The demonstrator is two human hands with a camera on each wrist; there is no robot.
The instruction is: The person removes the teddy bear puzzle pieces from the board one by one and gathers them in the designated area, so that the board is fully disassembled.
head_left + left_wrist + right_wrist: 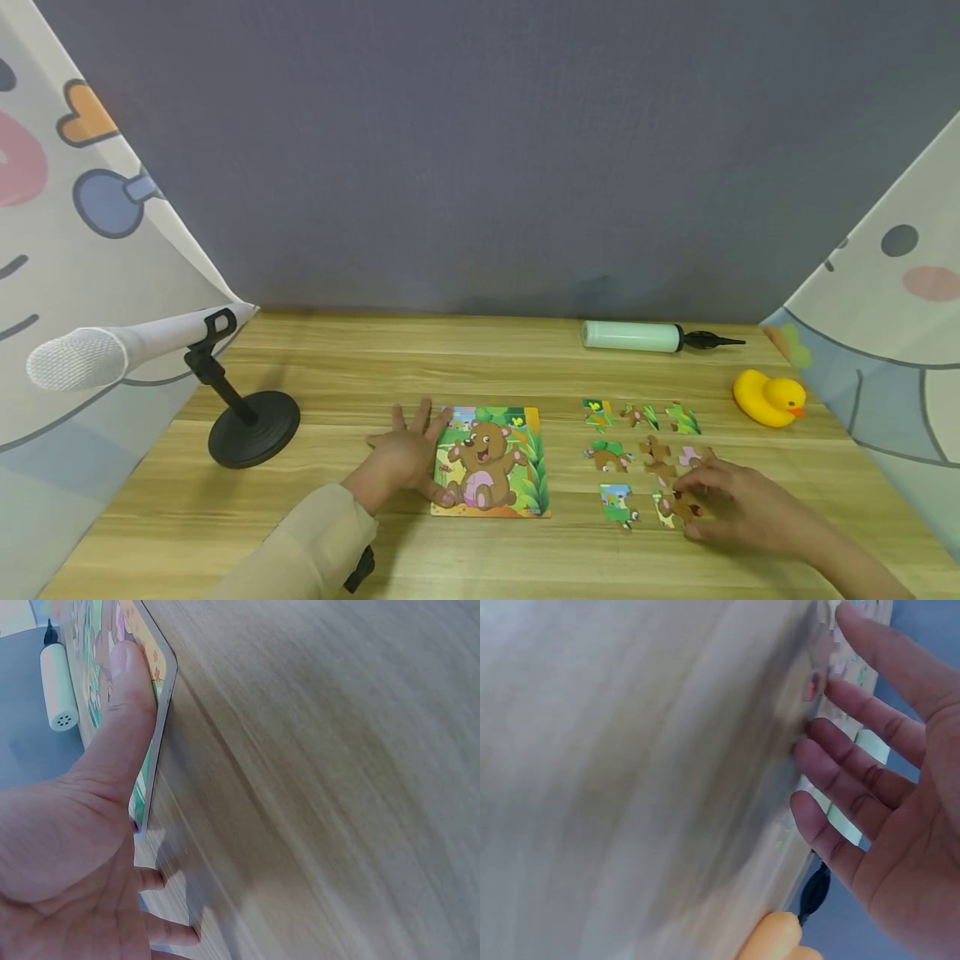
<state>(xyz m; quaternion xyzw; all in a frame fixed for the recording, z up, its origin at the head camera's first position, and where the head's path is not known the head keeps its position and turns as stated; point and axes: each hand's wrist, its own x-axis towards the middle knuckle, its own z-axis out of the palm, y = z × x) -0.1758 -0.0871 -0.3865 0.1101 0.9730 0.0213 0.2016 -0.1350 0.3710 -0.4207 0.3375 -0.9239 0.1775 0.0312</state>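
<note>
A square bear jigsaw puzzle point(487, 467) lies flat on the wooden table, its picture whole. My left hand point(405, 457) spreads its fingers at the left edge, and the thumb point(133, 694) rests on the lower left corner of the board. Several loose jigsaw pieces lie in rough rows to the right. Over the lower right ones hovers my right hand point(738, 508), thumb and fingers apart around a brown-and-green piece point(666, 508). Whether the fingertips touch that piece cannot be told. A pink-and-brown piece point(692, 456) is partly covered by this hand.
A white microphone point(150, 342) on a black stand point(255, 429) is at the left. Toward the back right lie a pale green hand pump point(633, 337) and a yellow rubber duck point(765, 400). A grey panel point(487, 167) closes off the back.
</note>
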